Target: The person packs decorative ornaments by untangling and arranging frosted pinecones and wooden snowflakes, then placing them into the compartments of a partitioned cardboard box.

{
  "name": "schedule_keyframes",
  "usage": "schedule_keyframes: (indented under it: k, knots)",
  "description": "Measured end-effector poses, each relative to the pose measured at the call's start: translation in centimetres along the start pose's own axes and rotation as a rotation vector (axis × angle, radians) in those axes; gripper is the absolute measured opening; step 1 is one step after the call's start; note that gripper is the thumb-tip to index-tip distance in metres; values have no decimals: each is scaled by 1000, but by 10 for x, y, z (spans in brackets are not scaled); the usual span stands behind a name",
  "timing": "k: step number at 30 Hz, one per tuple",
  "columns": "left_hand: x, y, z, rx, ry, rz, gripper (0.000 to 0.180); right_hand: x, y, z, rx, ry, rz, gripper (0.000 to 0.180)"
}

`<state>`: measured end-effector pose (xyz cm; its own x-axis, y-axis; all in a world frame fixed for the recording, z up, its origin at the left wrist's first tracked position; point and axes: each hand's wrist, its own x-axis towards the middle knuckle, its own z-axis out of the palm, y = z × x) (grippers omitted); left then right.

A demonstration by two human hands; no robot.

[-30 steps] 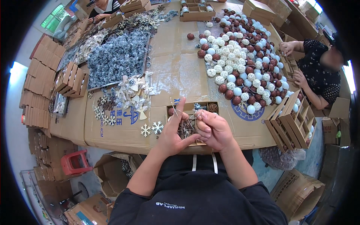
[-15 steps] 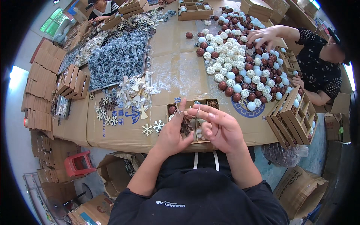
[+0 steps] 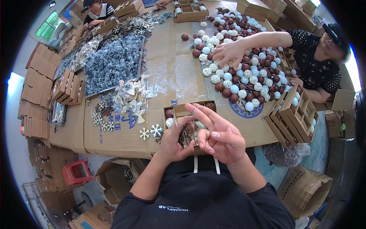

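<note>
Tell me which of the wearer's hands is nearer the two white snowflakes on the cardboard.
Left. The left hand sits just right of the white snowflakes, close to them. The right hand is farther right, beyond the left hand, over the compartmented box.

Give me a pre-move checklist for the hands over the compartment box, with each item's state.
1. Left hand grips the dark ornament: ok.
2. Right hand has the thin loop over a finger: ok.
3. Compartment box lies flat on the table: ok.
4. Free compartment left in the box: cannot tell, hands cover it.
5. Co-worker's hand away from the box, on the balls: ok.
</note>
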<state>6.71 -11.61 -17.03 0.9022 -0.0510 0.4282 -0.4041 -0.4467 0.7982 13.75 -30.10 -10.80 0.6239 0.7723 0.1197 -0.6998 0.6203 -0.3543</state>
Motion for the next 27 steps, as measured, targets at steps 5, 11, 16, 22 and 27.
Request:
schedule_keyframes:
  k: [5,11,16,22,27]
  knots:
    - [1,3,2,-134,16,-69,79,2,-1,-3,-18,24,25,76]
    - [3,7,-6,-80,7,-12,64,2,4,-5,-2,10,29,70]
    - [2,12,-7,-65,1,31,43,3,-4,-7,-168,137,152,66]
    - [-2,12,-1,37,158,39,28,1,-5,3,-407,179,239,67]
    - [-7,10,2,23,197,43,26,-2,4,6,-389,217,255,68]
